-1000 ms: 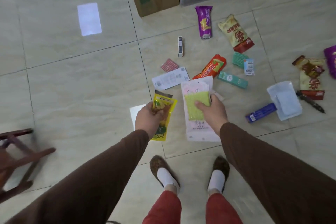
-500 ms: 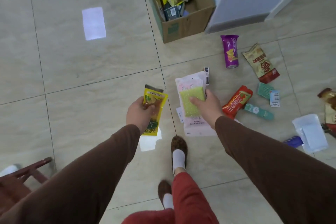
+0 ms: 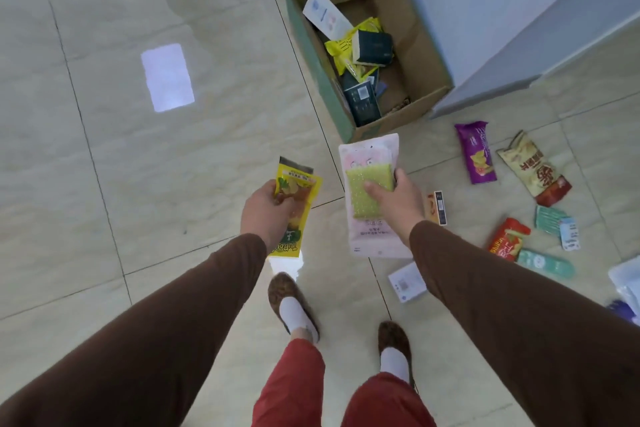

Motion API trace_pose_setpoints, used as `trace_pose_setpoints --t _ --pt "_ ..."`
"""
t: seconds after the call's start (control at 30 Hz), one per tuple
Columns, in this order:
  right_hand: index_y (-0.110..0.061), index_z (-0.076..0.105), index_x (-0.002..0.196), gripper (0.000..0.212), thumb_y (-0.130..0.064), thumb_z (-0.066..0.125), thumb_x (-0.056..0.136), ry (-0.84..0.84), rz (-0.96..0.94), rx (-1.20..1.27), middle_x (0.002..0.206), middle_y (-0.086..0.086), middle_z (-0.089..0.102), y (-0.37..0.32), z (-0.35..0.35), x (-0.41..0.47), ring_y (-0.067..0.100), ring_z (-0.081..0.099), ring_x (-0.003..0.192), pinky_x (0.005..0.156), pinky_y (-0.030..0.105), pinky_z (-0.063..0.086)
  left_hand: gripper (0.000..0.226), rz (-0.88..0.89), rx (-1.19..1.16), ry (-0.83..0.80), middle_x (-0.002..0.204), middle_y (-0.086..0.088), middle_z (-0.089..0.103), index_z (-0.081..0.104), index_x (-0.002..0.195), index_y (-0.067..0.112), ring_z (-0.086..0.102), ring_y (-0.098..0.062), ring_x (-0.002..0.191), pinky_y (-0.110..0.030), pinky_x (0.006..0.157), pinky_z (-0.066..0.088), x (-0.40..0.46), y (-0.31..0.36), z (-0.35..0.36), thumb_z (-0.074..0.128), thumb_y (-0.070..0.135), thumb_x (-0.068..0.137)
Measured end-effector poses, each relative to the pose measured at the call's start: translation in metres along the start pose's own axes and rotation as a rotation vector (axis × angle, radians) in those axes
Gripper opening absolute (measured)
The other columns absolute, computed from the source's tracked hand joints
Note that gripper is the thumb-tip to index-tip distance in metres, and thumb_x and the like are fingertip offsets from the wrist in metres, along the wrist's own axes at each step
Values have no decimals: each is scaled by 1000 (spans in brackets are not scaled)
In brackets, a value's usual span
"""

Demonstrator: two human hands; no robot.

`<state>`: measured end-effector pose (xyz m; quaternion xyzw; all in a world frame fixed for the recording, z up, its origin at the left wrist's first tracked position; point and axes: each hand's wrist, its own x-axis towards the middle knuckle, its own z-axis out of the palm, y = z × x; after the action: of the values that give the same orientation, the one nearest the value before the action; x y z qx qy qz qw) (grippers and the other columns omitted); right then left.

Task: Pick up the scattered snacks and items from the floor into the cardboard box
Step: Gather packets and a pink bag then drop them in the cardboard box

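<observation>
My left hand (image 3: 266,211) grips a yellow snack packet (image 3: 294,204), held upright in front of me. My right hand (image 3: 398,201) grips a pink-and-white sponge pack (image 3: 370,156) with a green sponge showing through it. The open cardboard box (image 3: 426,55) stands on the floor just beyond both hands and holds several packets and small dark boxes. Scattered on the tiles to the right lie a purple packet (image 3: 476,152), a beige-and-red bag (image 3: 535,168), a red packet (image 3: 507,239), small teal packs (image 3: 550,218) and a slim teal pack (image 3: 545,263).
A grey cabinet or door base (image 3: 519,45) stands right behind the box. A small box (image 3: 438,206) and a white card (image 3: 407,282) lie near my right arm; clear plastic (image 3: 627,282) sits at the right edge. My slippered feet (image 3: 294,305) stand on the tiles below.
I have walked toward the box, which now fills the upper middle of the view. Both hands still carry their packs. The wooden chair at the left has left the view.
</observation>
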<state>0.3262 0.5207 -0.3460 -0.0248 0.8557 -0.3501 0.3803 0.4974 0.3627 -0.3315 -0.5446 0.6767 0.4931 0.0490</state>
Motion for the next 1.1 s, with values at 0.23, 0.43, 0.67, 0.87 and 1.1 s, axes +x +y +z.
trace_pose_setpoints --t 0.23,0.43,0.67,0.87,1.1 --pt "-22 62 108 30 -40 73 87 97 100 163 102 -4 69 -62 19 63 18 68 92 82 42 58 22 73 120 -92 87 6 70 66 100 25 67 -18 79 -32 73 54 102 72 -34 59 13 82" --pt "-18 56 113 38 -38 74 87 226 210 326 107 0 66 -97 8 141 23 66 96 83 42 56 18 173 264 -154 92 -2 69 64 101 19 64 -26 84 -29 68 44 199 150 -13 57 11 86" --pt "-19 47 118 43 -30 76 88 379 318 591 104 -5 61 -139 -12 225 16 64 90 73 32 53 24 338 399 -208 97 4 61 62 115 20 58 -21 85 -27 73 40 304 249 25 61 17 91" --pt "-11 23 158 92 -40 76 87 453 412 473 158 9 38 -156 -21 266 28 45 141 115 43 40 58 421 647 -319 125 -3 61 47 140 19 60 -26 112 -35 94 49 371 299 49 69 30 88" --pt "-12 52 136 48 -28 66 93 443 316 176 136 10 56 -162 2 231 30 52 127 104 42 45 40 716 901 -494 130 -4 61 58 129 22 58 -25 117 -35 92 48 373 292 34 63 24 89"
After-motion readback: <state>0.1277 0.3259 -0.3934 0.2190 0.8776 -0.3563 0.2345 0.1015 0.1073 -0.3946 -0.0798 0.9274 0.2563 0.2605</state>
